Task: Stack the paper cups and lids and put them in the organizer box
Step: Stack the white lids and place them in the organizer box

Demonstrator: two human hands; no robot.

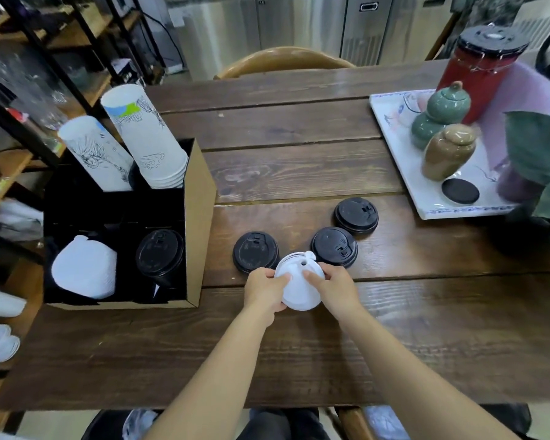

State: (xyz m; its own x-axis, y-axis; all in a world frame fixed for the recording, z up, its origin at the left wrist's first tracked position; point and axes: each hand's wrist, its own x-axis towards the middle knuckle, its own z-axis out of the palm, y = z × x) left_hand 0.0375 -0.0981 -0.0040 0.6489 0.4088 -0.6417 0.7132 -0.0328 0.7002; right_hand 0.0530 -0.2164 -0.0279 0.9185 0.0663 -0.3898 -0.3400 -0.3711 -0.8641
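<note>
Near the front edge of the plank table (299,128), your left hand (265,289) and right hand (337,289) both grasp a small stack of white plastic lids (300,285), thumbs pressed on its domed top, fingers wrapped round the rim. Stack is tilted toward you; a sip hole shows near its far edge. Three black plastic lids lie flat on the dark, grained wood just beyond: one (255,251) touching the stack's left side, one (334,246) at its right, one (356,215) farther back. At your left stands the cardboard organizer box (200,217), black-lined. Rear compartments hold two leaning stacks of printed white paper cups (146,141), front-left nested white lids (85,269), front-right stacked black lids (159,254).
</note>
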